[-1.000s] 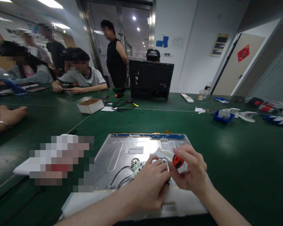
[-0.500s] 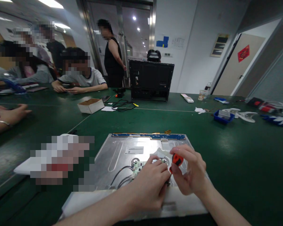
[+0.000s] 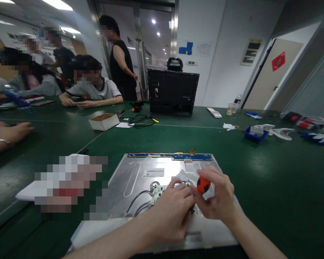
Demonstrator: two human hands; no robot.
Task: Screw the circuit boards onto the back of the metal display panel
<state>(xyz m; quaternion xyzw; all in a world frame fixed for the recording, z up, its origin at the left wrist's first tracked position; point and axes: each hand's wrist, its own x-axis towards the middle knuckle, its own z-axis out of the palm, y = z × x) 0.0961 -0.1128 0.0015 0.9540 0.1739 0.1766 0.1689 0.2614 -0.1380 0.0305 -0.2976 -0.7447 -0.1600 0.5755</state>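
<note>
A flat metal panel point(image 3: 135, 172) lies on the green table, with a blue circuit strip point(image 3: 156, 156) along its far edge. My left hand point(image 3: 175, 205) rests over a small green board point(image 3: 157, 191) near the panel's middle, its fingers curled; what they hold, if anything, is hidden beneath. Dark cables point(image 3: 137, 197) run from the board toward the near left. Just to the right, my right hand point(image 3: 218, 194) pinches a red and black screwdriver handle point(image 3: 203, 185) between thumb and fingers. The tool's tip is hidden.
A black monitor-like unit point(image 3: 174, 92) stands across the table, near an open box point(image 3: 104, 121) and black cables point(image 3: 142, 121). To the right sits a blue tray point(image 3: 256, 133). Another person's hands point(image 3: 13, 135) are at the left; a person point(image 3: 93, 86) sits farther back.
My right hand has turned the screwdriver handle, and its thumb has shifted left toward my left hand. The standing person in the background has moved left.
</note>
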